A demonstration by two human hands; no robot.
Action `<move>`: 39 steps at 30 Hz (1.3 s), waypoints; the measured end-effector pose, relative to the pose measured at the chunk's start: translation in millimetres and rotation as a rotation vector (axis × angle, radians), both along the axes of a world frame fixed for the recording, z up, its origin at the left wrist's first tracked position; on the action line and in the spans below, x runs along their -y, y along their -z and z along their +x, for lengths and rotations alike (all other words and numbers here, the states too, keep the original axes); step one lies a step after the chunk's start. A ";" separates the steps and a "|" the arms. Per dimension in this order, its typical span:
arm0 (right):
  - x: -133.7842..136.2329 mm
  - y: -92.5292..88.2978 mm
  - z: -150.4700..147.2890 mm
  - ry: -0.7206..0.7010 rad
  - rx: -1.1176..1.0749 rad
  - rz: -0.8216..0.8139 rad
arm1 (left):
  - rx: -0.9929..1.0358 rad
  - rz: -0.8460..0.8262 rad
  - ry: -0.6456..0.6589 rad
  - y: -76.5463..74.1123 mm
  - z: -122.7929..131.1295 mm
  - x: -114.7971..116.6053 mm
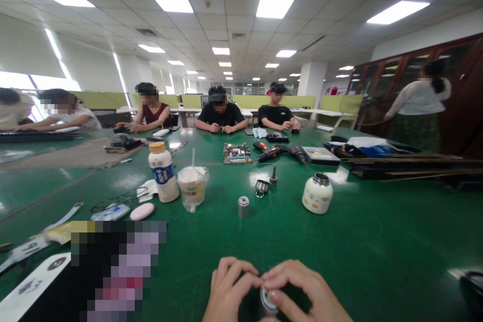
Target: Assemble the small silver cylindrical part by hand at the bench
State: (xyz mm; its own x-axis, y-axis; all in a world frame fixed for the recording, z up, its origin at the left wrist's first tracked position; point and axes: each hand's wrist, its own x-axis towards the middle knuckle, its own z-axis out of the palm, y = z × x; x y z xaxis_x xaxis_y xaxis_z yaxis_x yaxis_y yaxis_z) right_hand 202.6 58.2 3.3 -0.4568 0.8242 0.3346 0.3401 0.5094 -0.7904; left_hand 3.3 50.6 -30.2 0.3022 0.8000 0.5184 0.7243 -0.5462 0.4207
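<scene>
At the near edge of the table, both hands close around a small silver metal cylinder (267, 302) with a round, rimmed top. My right hand (302, 289) has its thumb and fingertips pressed to the top and side of it. From the other side my left hand (232, 287) curls around, its fingertips meeting the right ones at the rim. The cylinder's lower part is mostly hidden. Farther out stands a similar metal cylinder (243, 208). Behind that are a small shiny metal cup (261, 187) with a ring and a dark metal fitting (273, 176).
A cream round jar (317, 197) stands to the right. On the left are a milk bottle (163, 173), a lidded drink cup (193, 188) and a pink oval case (142, 211). A circuit board (237, 154) and power drills (281, 152) lie ahead; people sit opposite.
</scene>
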 end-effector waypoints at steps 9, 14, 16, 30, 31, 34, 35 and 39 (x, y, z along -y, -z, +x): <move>-9.8 25.6 -3.5 -0.016 -0.048 -0.209 | 0.153 -0.027 0.001 -24.2 -9.8 -4.6; -1.5 11.4 -6.3 0.016 0.040 -0.211 | 0.127 -0.066 0.084 -43.6 -4.2 -2.8; 0.5 9.1 -5.9 0.038 0.060 -0.223 | 0.150 -0.047 0.067 -49.8 -6.6 -6.9; 1.1 10.2 -3.8 0.021 0.056 -0.244 | 0.095 -0.002 -0.120 -43.1 -29.9 -28.1; 0.9 11.3 -4.0 0.020 0.049 -0.234 | 0.117 0.004 -0.057 -45.2 -24.7 -21.5; 0.2 12.3 -4.9 -0.005 0.014 -0.221 | 0.102 -0.009 0.105 -45.7 -12.5 -6.2; -0.1 11.9 -5.1 -0.018 0.003 -0.228 | 0.089 -0.012 0.131 -44.3 -10.2 -3.4; -0.2 10.8 -4.9 -0.025 -0.003 -0.244 | 0.043 -0.009 0.168 -38.2 -8.9 -1.8</move>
